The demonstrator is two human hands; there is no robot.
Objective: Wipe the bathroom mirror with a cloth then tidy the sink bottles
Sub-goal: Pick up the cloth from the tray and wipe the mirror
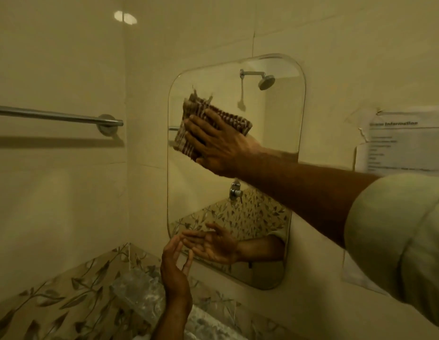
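A rounded rectangular mirror (282, 114) hangs on the tiled wall. My right hand (218, 146) presses a folded brown striped cloth (233, 120) flat against the upper left part of the glass, fingers spread over it. My left hand (175, 273) is raised below, near the mirror's lower left corner, fingers apart and holding nothing. Its reflection shows in the bottom of the glass. No sink or bottles appear in this view.
A metal towel bar (59, 116) runs along the left wall at cloth height. A paper notice (404, 141) is taped to the wall right of the mirror. A marbled ledge (140, 290) lies under the mirror against leaf-patterned tiles. The mirror reflects a shower head.
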